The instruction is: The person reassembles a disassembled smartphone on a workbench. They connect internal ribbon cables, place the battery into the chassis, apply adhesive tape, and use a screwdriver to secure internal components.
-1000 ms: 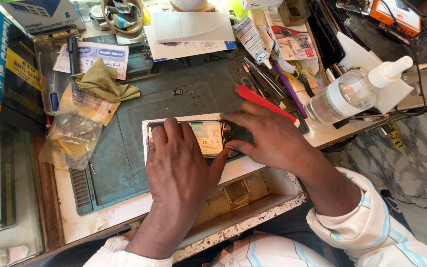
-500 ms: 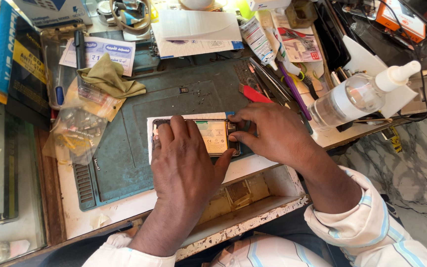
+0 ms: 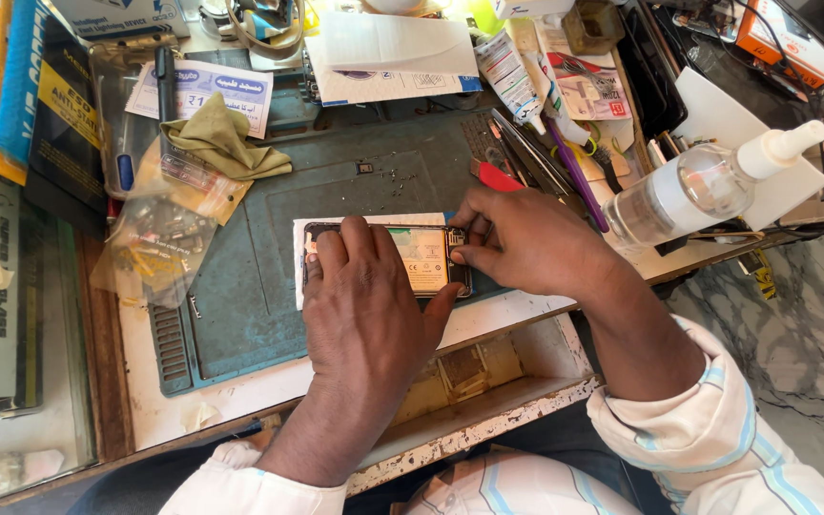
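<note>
An opened phone (image 3: 426,259) with its back off lies on a white sheet (image 3: 374,222) on the grey-green work mat (image 3: 336,181). A pale battery shows in its middle. My left hand (image 3: 364,315) lies flat over the phone's left half and pins it down. My right hand (image 3: 526,243) rests at the phone's right end, with thumb and fingertips pinched at the small parts there. Whether those fingers hold any small part is hidden.
A clear spray bottle (image 3: 698,186) lies at the right. A red-handled tool (image 3: 498,176), tweezers and a purple pen (image 3: 574,172) lie behind my right hand. An olive cloth (image 3: 221,143) and a bag of small parts (image 3: 159,243) sit left. An open drawer (image 3: 488,381) is below.
My right hand has drawn in from over the phone's middle to its right end, uncovering the red-handled tool. The left hand stays pressed on the phone.
</note>
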